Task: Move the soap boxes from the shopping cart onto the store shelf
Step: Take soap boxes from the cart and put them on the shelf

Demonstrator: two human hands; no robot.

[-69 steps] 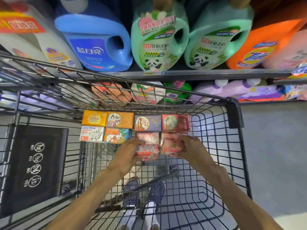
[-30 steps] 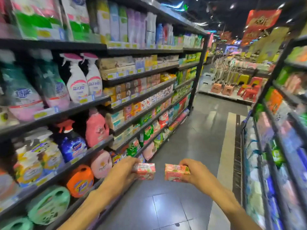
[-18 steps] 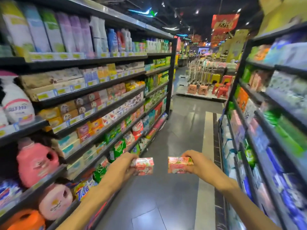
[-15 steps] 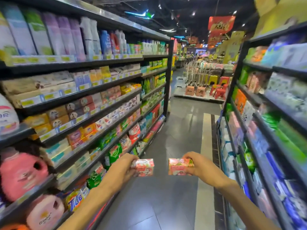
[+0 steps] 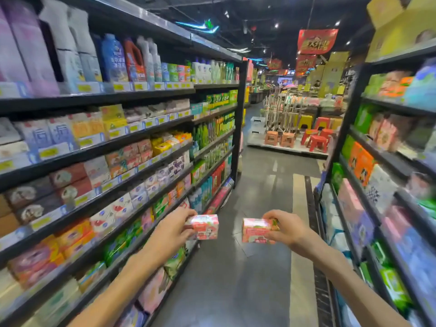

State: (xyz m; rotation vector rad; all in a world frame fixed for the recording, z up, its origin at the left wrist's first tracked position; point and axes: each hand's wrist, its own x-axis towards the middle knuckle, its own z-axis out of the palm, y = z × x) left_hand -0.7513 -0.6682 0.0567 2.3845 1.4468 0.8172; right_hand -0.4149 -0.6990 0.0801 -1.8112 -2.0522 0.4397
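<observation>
Soap boxes are held out over the aisle floor (image 5: 236, 291), well apart: one box (image 5: 205, 226) is pinched at its near end by the left hand (image 5: 173, 232), the other (image 5: 256, 231) gripped by the right hand (image 5: 286, 231). Stocked shelves (image 5: 132, 175) are seen left of the left hand.

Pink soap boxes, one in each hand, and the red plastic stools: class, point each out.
Left pink soap box (image 5: 204, 227), head view: front face.
Right pink soap box (image 5: 256, 231), head view: front face.
Red plastic stools (image 5: 317, 143), head view: one stool's seat.
</observation>
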